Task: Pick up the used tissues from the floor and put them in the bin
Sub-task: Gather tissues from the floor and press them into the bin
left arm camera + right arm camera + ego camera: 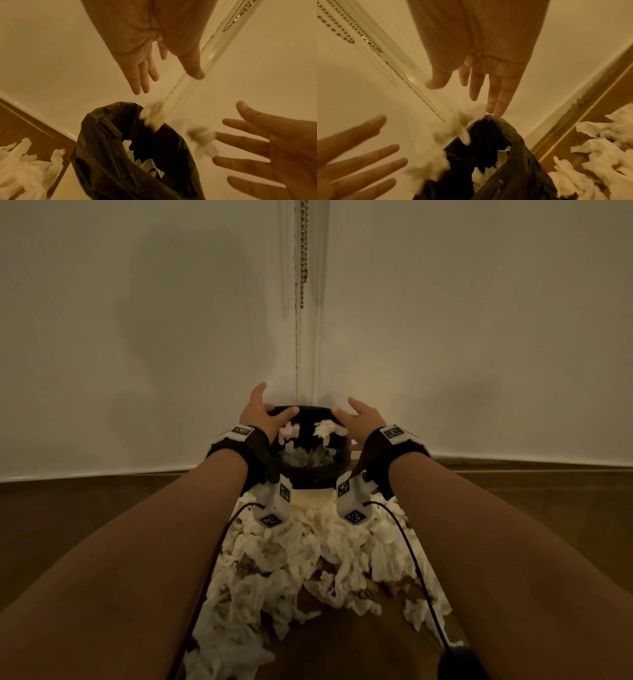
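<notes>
Both hands, left hand point(262, 416) and right hand point(361, 421), spread open over the bin point(310, 470), dropping tissues point(153, 115); next, seemingly, gathering the floor point(68, 525) pile point(308, 559)

The bin liner point(106, 155) was thin black plastic film, creased and faintly glossy. The tissues on the floor point(291, 570) were soft white paper, crumpled and matt, some stained brown; those inside the bin point(481, 174) looked alike. The floor point(85, 525) was brown wood-look board, smooth with a low sheen. The blinds point(137, 320) appeared smooth, matt, off-white. The bead chain point(303, 251) looked metallic and shiny.
</notes>
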Tool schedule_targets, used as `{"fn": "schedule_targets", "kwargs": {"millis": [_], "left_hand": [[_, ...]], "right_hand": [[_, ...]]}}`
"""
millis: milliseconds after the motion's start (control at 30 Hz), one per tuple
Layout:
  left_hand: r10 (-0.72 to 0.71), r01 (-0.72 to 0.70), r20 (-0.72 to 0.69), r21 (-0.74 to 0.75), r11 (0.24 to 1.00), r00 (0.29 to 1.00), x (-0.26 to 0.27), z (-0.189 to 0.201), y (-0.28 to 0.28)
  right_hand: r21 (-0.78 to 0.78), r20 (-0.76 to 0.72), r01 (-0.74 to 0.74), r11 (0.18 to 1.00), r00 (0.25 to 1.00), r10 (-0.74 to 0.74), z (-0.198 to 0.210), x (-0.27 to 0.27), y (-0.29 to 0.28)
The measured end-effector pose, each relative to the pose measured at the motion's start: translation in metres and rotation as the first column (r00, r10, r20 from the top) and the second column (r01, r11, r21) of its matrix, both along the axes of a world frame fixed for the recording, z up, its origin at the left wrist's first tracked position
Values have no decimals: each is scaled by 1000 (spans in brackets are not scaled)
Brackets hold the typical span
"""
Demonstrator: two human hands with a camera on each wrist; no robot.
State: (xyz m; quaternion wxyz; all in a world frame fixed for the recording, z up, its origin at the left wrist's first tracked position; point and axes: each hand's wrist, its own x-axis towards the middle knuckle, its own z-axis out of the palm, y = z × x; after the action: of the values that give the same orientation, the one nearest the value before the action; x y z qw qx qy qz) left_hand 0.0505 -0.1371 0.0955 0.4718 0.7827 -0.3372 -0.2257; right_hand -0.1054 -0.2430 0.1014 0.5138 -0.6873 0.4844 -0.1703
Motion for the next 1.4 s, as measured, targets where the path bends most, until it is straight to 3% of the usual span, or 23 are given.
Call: {"fn": "schedule_targets", "kwargs": {"millis": [67, 267, 333, 467, 567, 667, 800, 867, 1033, 1167, 1300, 1400], "left_hand": [[35, -35, -20, -33, 999, 999, -1, 1, -2], [36, -36, -40, -6, 999, 999, -6, -1, 3], [-25, 26, -45, 32, 999, 999, -16, -8, 7], [-178, 176, -3, 181, 968, 984, -57, -40, 25], [-292, 291, -43, 299, 909, 956, -95, -79, 45], [-400, 338, 24, 488, 804, 916, -123, -117, 65], [-529, 335, 110, 662, 671, 842, -145, -163, 90], [-576, 328, 138, 707, 627, 806, -152, -182, 101], [-599, 315, 211, 692, 649, 773, -173, -208, 108], [-614, 304, 288, 669, 678, 735, -179, -212, 102], [-699, 361, 337, 670, 649, 630, -185, -212, 89], [-687, 372, 344, 643, 669, 640, -190, -216, 83]], "right_hand": [[-36, -9, -14, 999, 1000, 14, -1, 1, 0], [56, 28, 97, 994, 995, -99, -8, -6, -4], [46, 3, 135, 990, 991, -136, -11, -12, -1], [-20, -133, 76, 997, 988, -78, -33, -36, 23], [71, -178, 92, 993, 981, -78, -71, -60, 45], [87, -310, 41, 995, 951, -12, -105, -80, 67], [-56, -573, -104, 993, 818, 54, -143, -100, 98], [-55, -622, -122, 991, 780, 61, -165, -112, 109], [-71, -707, 13, 997, 704, -60, -205, -145, 121], [-71, -691, 132, 989, 708, -145, -225, -163, 125], [-67, -681, 30, 997, 729, -68, -241, -167, 119], [-16, -726, -106, 994, 684, 61, -249, -167, 113]]}}
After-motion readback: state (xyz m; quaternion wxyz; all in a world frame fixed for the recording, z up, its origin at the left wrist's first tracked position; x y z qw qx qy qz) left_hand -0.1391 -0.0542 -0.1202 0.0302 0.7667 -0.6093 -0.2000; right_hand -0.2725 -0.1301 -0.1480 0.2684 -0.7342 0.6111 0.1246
